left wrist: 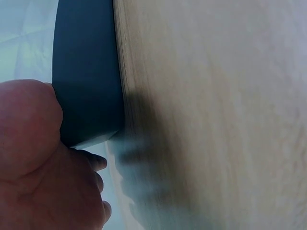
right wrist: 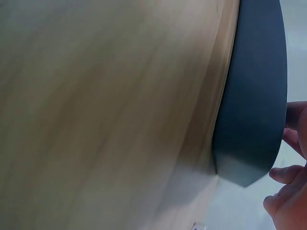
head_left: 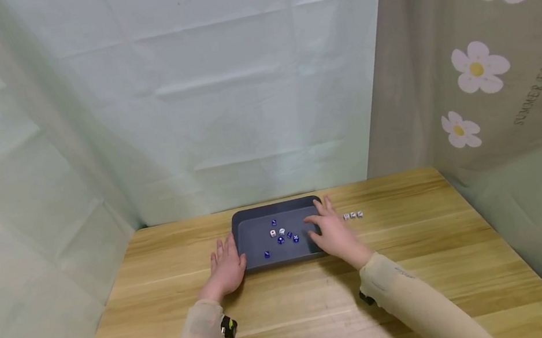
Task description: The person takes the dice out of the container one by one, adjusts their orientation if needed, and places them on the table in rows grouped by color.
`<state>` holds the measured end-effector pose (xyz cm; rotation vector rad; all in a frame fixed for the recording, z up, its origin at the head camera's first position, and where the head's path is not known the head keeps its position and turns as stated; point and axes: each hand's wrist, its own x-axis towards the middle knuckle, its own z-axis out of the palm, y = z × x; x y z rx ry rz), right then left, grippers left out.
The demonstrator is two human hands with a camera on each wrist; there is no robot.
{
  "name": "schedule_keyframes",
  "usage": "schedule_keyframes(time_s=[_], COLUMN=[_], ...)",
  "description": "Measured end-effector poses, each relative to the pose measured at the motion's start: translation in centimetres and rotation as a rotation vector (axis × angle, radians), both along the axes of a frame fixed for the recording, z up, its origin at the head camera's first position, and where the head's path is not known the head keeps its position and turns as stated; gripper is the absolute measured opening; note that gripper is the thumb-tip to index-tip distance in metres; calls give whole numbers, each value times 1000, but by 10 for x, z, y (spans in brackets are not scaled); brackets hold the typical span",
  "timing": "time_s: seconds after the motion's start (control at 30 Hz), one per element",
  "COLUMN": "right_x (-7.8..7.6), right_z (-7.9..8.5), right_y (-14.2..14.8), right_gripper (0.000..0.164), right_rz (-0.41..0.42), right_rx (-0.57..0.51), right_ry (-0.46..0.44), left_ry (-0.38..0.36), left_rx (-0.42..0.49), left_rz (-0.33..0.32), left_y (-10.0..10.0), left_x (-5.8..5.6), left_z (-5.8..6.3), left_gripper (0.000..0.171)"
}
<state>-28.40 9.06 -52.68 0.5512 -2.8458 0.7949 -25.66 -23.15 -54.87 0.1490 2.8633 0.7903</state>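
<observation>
A dark grey rectangular tray (head_left: 282, 261) lies at the far side of the table, with several blue dice (head_left: 280, 240) and two white dice (head_left: 282, 231) scattered on its floor. My left hand (head_left: 226, 266) rests at the tray's left side, its fingers extended along the outside and its thumb at the near-left corner. In the left wrist view that thumb overlaps the tray wall (left wrist: 88, 72). Over the right rim is my right hand (head_left: 335, 232), fingers spread, thumb and index finger reaching above the tray floor. Nothing shows between its fingers.
Three white dice (head_left: 353, 215) stand in a row on the wooden table (head_left: 303, 316), just right of the tray. A pale curtain (head_left: 241, 109) hangs behind the table's far edge, and a flower-print curtain (head_left: 477, 68) hangs on the right.
</observation>
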Motion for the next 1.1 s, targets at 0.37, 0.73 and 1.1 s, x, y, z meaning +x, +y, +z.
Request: schedule_keyframes(time_s=[0.37, 0.73, 1.1], right_x=[-2, -11, -15], right_z=[0, -5, -2], right_y=[-34, -54, -60], right_gripper=[33, 31, 29], right_rz=[18, -24, -44], right_rx=[8, 44, 86], right_ry=[-45, -55, -86], left_ry=[26, 76, 112], left_rx=[-10, -30, -53], left_rz=[-11, -23, -22], left_y=[-2, 0, 4], left_x=[4, 8, 6], left_z=[-2, -2, -1], left_gripper=[75, 73, 73])
